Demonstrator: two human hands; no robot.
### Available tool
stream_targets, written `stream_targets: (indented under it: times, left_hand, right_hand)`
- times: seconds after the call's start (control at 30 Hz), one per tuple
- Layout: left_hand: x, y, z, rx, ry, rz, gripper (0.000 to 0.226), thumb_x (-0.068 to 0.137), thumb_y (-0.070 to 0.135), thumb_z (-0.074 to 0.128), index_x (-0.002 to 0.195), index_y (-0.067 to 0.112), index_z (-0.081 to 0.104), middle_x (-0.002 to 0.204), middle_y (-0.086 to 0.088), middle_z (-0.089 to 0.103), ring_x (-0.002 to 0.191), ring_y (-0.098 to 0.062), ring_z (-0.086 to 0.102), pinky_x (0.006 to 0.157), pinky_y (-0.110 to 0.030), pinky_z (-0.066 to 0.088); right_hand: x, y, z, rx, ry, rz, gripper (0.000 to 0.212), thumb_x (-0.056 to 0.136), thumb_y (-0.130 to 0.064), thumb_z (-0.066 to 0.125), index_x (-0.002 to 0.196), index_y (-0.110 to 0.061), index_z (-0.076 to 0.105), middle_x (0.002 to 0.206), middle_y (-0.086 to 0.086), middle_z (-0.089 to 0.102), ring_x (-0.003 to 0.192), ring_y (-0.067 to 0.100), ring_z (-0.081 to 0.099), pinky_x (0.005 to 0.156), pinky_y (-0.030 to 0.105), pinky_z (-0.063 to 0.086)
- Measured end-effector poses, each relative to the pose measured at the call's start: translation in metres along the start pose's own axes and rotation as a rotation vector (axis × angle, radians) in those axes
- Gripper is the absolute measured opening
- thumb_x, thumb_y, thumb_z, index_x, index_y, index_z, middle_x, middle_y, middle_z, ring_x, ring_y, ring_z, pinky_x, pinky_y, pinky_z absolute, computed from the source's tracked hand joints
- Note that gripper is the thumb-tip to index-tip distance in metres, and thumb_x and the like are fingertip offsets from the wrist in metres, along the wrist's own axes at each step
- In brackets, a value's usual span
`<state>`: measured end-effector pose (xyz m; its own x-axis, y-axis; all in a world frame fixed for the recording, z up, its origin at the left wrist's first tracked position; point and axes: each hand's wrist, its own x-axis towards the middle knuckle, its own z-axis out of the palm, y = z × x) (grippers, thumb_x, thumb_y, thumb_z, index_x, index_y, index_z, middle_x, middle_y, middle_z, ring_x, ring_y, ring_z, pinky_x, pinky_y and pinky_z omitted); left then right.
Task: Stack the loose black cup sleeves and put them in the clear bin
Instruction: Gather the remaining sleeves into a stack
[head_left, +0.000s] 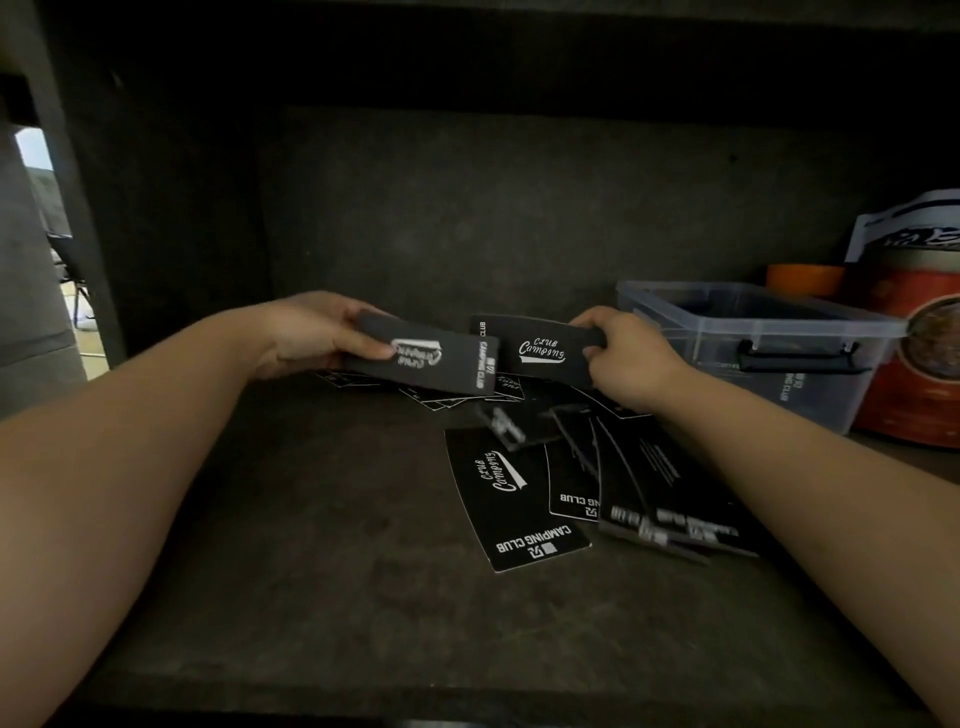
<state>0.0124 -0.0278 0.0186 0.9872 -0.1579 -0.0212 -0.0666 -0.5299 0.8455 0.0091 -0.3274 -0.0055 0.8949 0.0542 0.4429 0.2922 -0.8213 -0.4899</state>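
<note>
My left hand grips a small stack of black cup sleeves by its left end, thumb on top. My right hand pinches a single black sleeve with white "Club Camping" print, held just right of the stack and above the shelf. Several loose black sleeves lie scattered on the dark shelf below and between my hands. The clear bin stands at the right, open, with dark sleeves dimly seen through its wall.
An orange-red round tin stands right of the bin, with a white printed bag behind it. The dark shelf has a back wall and a left post. A bright opening shows at far left.
</note>
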Motion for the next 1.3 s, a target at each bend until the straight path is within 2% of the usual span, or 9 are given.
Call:
stream_targets:
  times: [0.1,0.23,0.47,0.67,0.77,0.87,1.03,1.17,1.3]
  left_hand:
    - [0.002,-0.003,-0.002,-0.157,0.206,0.054,0.021,0.084,0.005,0.068,0.095,0.022,0.072,0.109,0.001,0.069,0.108,-0.014,0.061,0.098,-0.031,0.047]
    - [0.004,-0.003,0.001,-0.21,0.287,0.093,0.026,0.092,0.001,0.057,0.087,0.021,0.073,0.108,-0.002,0.068,0.1,-0.012,0.065,0.083,-0.024,0.052]
    - [-0.004,0.008,0.014,-0.188,-0.037,0.23,0.034,0.09,0.002,0.06,0.11,0.027,0.072,0.123,0.004,0.065,0.113,-0.013,0.063,0.093,-0.026,0.052]
    - [0.006,0.007,0.029,0.05,0.296,0.431,0.054,0.087,-0.003,0.066,0.127,0.031,0.051,0.108,-0.002,0.066,0.087,-0.01,0.067,0.067,-0.02,0.056]
    - [0.011,0.003,0.034,0.558,0.399,0.354,0.076,0.083,0.025,0.076,0.145,0.031,0.032,0.098,-0.001,0.065,0.082,-0.013,0.065,0.074,-0.03,0.053]
    - [0.01,0.008,0.042,0.813,0.377,0.244,0.051,0.086,0.051,0.066,0.129,0.025,0.056,0.094,0.006,0.06,0.085,-0.012,0.058,0.072,-0.03,0.048]
    - [0.007,0.011,0.042,0.749,0.276,0.221,0.043,0.087,0.058,0.058,0.11,0.023,0.065,0.092,0.006,0.063,0.082,-0.007,0.057,0.068,-0.026,0.043]
    - [0.006,0.011,0.05,0.409,0.237,0.358,0.067,0.086,0.046,0.067,0.143,0.03,0.035,0.124,0.011,0.047,0.112,-0.008,0.049,0.095,-0.024,0.04]
    - [0.011,0.009,0.055,0.244,0.218,0.456,0.065,0.082,0.034,0.074,0.136,0.041,0.04,0.128,0.009,0.049,0.114,-0.01,0.053,0.097,-0.03,0.047]
  right_hand:
    - [0.0,0.001,0.0,0.047,-0.001,0.007,0.03,0.091,-0.002,0.048,0.113,-0.019,0.06,0.101,0.003,0.061,0.092,0.022,0.062,0.079,0.031,0.05]
    - [0.001,0.001,0.001,0.09,-0.011,0.026,0.03,0.091,-0.001,0.048,0.11,-0.02,0.061,0.1,0.004,0.063,0.092,0.024,0.064,0.084,0.039,0.055]
    - [0.004,0.004,0.004,0.322,-0.035,0.129,0.027,0.093,-0.001,0.046,0.103,-0.021,0.061,0.087,-0.004,0.062,0.077,0.014,0.062,0.078,0.035,0.058]
    - [0.003,0.0,0.006,0.451,-0.094,0.136,0.02,0.098,-0.008,0.046,0.105,-0.016,0.063,0.094,-0.001,0.064,0.083,0.013,0.064,0.075,0.024,0.055]
    - [0.002,-0.001,0.01,0.446,-0.141,0.079,0.019,0.099,-0.012,0.046,0.099,-0.02,0.064,0.097,0.003,0.066,0.086,0.018,0.066,0.08,0.028,0.055]
    - [-0.001,-0.004,0.011,0.452,-0.194,-0.006,0.016,0.099,-0.025,0.049,0.097,-0.02,0.065,0.098,0.002,0.068,0.087,0.019,0.068,0.081,0.03,0.056]
    - [-0.005,-0.009,0.012,0.238,-0.269,-0.143,0.013,0.096,-0.016,0.055,0.105,-0.023,0.06,0.098,0.0,0.067,0.082,0.013,0.069,0.073,0.025,0.057]
    - [-0.009,-0.016,0.012,0.294,-0.279,-0.137,0.021,0.099,-0.01,0.044,0.111,-0.02,0.058,0.096,0.0,0.065,0.072,0.008,0.065,0.063,0.016,0.051]
    - [-0.012,-0.023,0.014,0.284,-0.311,-0.159,0.025,0.095,-0.008,0.045,0.113,-0.021,0.058,0.105,0.005,0.066,0.091,0.022,0.066,0.081,0.035,0.057]
